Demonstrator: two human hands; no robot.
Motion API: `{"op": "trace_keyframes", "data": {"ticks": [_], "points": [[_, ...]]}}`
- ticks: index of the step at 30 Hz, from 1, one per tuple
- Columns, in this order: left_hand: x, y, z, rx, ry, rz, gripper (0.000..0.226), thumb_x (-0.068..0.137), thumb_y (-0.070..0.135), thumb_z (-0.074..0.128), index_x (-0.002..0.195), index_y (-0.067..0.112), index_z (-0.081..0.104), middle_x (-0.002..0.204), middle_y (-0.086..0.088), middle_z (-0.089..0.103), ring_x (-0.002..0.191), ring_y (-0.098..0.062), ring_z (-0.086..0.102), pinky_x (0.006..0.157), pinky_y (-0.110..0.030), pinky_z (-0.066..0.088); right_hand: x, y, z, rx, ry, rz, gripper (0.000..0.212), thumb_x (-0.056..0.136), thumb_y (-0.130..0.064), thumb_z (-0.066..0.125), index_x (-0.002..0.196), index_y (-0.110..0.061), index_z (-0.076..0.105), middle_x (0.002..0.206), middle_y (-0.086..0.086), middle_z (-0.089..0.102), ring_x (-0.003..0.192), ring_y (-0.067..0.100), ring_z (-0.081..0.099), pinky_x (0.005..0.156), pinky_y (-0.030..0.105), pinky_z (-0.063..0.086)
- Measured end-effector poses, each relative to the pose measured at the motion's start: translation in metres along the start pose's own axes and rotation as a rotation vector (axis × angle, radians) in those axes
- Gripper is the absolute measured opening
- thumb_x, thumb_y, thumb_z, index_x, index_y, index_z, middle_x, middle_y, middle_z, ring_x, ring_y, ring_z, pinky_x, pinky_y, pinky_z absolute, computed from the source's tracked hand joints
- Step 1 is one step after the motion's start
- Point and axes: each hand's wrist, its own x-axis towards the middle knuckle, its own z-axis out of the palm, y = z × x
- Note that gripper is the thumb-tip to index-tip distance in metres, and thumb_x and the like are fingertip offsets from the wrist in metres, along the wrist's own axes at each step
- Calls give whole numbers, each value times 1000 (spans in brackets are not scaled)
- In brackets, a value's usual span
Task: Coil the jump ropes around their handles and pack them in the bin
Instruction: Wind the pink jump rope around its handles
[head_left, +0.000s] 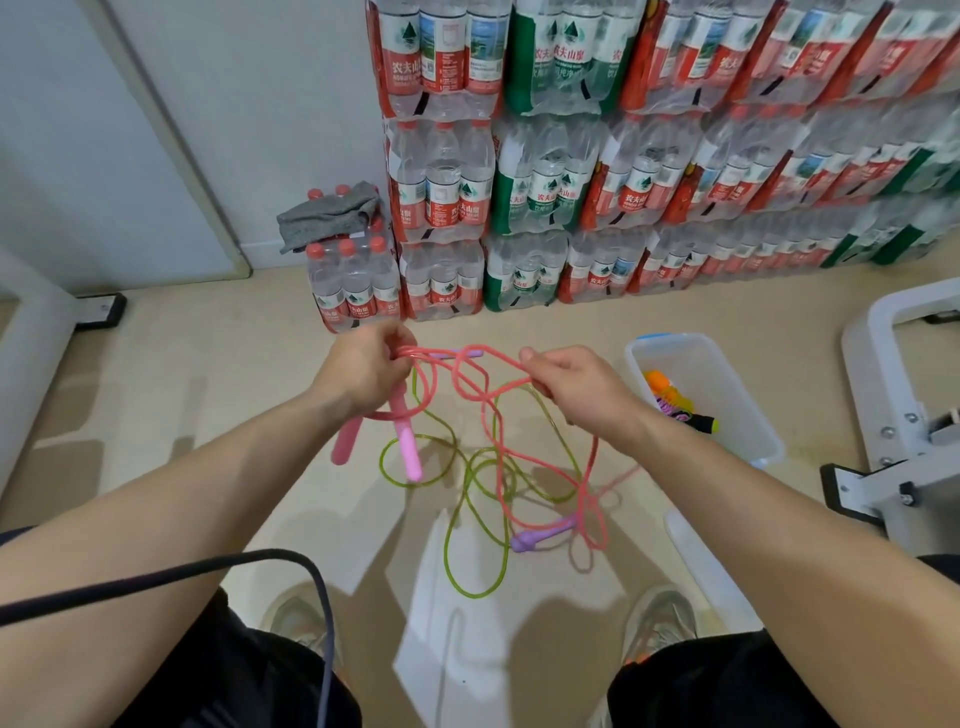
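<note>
Now: pink rope mid-coil, tangle not yet cleared.
The left hand (363, 371) grips the pink handles (408, 452) with gathered loops of the pink jump rope (467, 379); the right hand (576, 387) pinches one strand. Below, its slack crosses the green rope (467, 519) and a purple handle (540, 535), possibly snagged; hard to tell. Best lift the pink free first, then wind even turns. The bin (737, 395) sits to the right, holding packed ropes (675, 402); bottled-water packs (519, 208) behind.
</note>
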Motion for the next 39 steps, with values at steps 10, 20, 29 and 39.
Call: {"op": "trace_keyframes", "data": {"ticks": [10,20,29,39], "points": [[-16,38,10,-162,-95,182,16,89,7,68,100,19,67,85,0,72,61,-6,68,59,-13,51,-7,1,-1,-426,70,-29,75,83,-31,56,155,-23,33,155,1,32,144,23,23,117,38,26],[-28,51,12,-230,-72,249,21,91,20,69,111,27,64,94,13,68,91,3,61,76,-8,42,-9,-7,21,211,-199,45,22,99,-30,58,81,-21,67,56,-11,39,45,4,37,48,26,31],[-39,65,15,-614,81,69,18,92,7,67,105,18,70,103,8,71,96,-7,67,88,-21,53,-23,-13,36,450,-382,89,17,92,-29,72,78,-23,65,50,-12,52,44,6,32,49,24,21],[-33,69,12,-1225,-112,-233,24,102,7,51,122,4,63,106,-16,67,100,-27,66,97,-43,53,-22,-16,37,502,-388,118,17,81,-9,80,96,-11,73,92,22,73,84,28,69,62,24,51]]}}
